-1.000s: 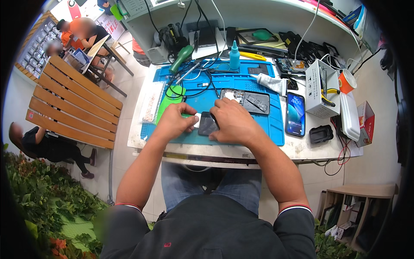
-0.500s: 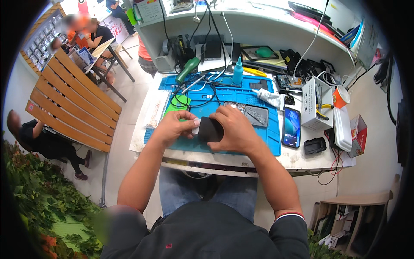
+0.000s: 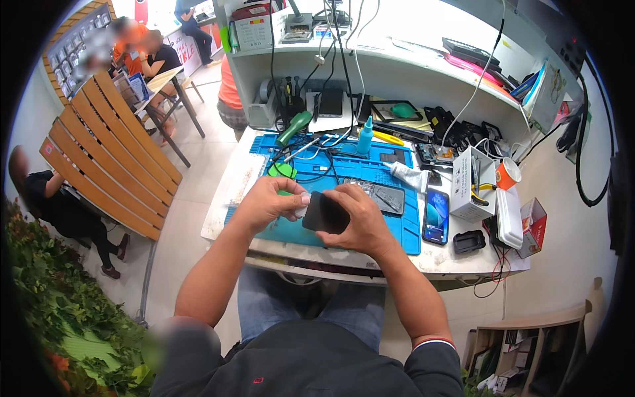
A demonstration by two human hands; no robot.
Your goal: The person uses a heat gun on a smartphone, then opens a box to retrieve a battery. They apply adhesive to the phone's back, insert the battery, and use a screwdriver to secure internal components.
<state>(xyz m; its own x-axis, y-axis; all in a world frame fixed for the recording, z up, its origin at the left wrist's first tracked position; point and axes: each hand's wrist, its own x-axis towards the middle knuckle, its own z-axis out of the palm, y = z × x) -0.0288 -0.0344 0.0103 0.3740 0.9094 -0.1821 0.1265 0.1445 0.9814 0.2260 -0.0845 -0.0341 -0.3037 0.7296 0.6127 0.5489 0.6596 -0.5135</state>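
White bench (image 3: 433,259), near edge at six o'clock. Black panel (image 3: 327,215) over the blue mat (image 3: 408,231), right hand (image 3: 362,218) gripping it; left hand (image 3: 268,200) pinching a small pale piece (image 3: 301,212) at its nine. Opened phone (image 3: 387,197) close at two, lit phone (image 3: 435,217) at three, mat showing between.

Through my remote feed I saw a dark shirt (image 3: 311,360) at six o'clock, a small red-outlined mark (image 3: 258,380) towards seven. The sleeve (image 3: 433,365) at five had red and white trim (image 3: 433,341); the jeans (image 3: 264,306) were faded blue.
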